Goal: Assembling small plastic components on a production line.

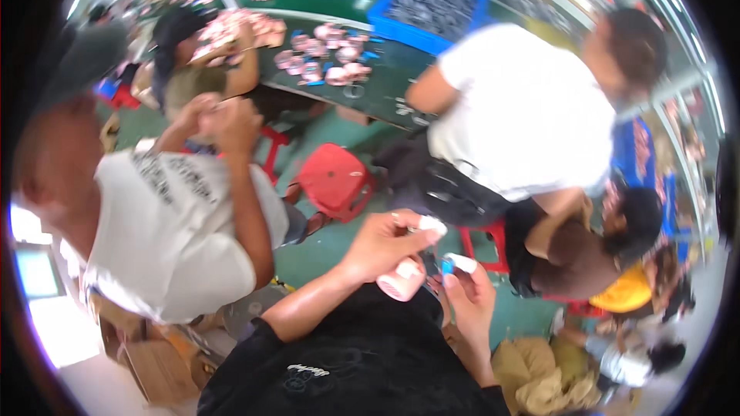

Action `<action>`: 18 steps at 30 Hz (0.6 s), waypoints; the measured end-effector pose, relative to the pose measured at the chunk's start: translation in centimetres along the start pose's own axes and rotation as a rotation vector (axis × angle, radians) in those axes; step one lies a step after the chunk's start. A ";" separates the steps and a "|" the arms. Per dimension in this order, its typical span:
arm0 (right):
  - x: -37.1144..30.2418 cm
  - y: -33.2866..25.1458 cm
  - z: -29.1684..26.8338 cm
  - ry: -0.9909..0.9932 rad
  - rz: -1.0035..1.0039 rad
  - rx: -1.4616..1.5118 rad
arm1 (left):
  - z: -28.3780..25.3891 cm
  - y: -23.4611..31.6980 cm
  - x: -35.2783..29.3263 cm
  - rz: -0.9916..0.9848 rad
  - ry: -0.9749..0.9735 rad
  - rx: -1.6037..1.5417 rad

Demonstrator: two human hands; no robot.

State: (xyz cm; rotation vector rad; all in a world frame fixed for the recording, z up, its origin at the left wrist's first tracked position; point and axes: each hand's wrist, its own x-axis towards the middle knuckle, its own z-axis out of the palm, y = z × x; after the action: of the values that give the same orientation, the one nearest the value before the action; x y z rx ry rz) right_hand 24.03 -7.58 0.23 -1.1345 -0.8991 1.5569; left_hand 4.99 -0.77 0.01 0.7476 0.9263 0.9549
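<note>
In front of my black shirt, my left hand [385,246] is closed in a pinch, with white covering on a fingertip. Just under its fingers hangs a small rounded pink plastic part [401,280], which this hand seems to hold. To the right, my right hand [470,296] is raised beside it, thumb and a white-covered finger pinched on a small blue piece [448,266]. Something dark and thin lies between the two hands, too blurred to name.
A red stool [335,181] stands ahead on the green floor. People in white shirts sit close on the left and right. Beyond, a dark green table [385,81] carries pink parts [327,54] and a blue bin [428,4] of grey pieces. Tan sacks [543,374] lie lower right.
</note>
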 end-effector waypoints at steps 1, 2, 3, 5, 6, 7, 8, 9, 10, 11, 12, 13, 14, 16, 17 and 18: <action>-0.2 0.0 0.4 -0.050 0.033 -0.009 | -0.6 -0.1 -0.6 -0.012 0.038 -0.041; -0.4 0.2 0.8 -0.087 0.064 -0.020 | -1.2 0.3 -1.4 -0.022 0.033 -0.057; -0.3 0.6 1.4 -0.130 0.070 -0.022 | -1.9 0.5 -2.2 -0.008 0.037 -0.042; 0.1 1.3 2.6 -0.154 -0.132 -0.043 | -2.7 1.0 -4.0 0.032 0.040 -0.020; 0.5 1.2 3.3 -0.182 -0.128 -0.046 | -2.7 1.7 -5.0 0.083 0.044 0.008; 1.1 0.9 4.2 -0.214 -0.236 -0.078 | -2.7 1.8 -5.8 0.178 0.050 0.089; 1.5 0.6 5.1 -0.244 -0.346 -0.107 | -2.8 1.8 -6.5 0.271 0.054 0.171; 1.9 0.4 5.8 -0.289 -0.369 -0.121 | -2.9 1.7 -6.8 0.305 0.067 0.239; 2.1 0.4 6.1 -0.297 -0.368 -0.126 | -3.0 1.7 -7.1 0.311 0.073 0.234; 2.3 0.7 6.4 -0.282 -0.251 -0.088 | -3.2 1.8 -7.3 0.274 0.088 0.132; 2.6 0.9 6.7 -0.246 -0.209 -0.108 | -3.4 1.8 -7.4 0.235 0.099 0.028; 3.0 1.2 7.1 -0.209 -0.167 -0.127 | -3.8 2.1 -7.5 0.266 0.115 0.077; 3.4 1.3 7.5 -0.170 -0.124 -0.147 | -4.2 2.5 -7.5 0.265 0.102 0.068; 4.2 0.9 8.6 -0.259 -0.144 -0.188 | -4.5 2.6 -7.3 0.411 0.182 0.110; 4.6 1.2 9.1 -0.268 -0.158 -0.100 | -5.1 1.8 -6.9 0.405 0.198 0.108; 4.9 0.7 9.6 -0.298 -0.146 -0.053 | -5.2 1.6 -7.0 0.334 0.240 -0.001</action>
State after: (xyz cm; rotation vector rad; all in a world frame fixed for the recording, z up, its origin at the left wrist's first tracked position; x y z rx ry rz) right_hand 14.17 -3.21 1.27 -0.8639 -1.1996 1.6133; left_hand -2.16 -5.85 1.36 0.8146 1.0267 1.3607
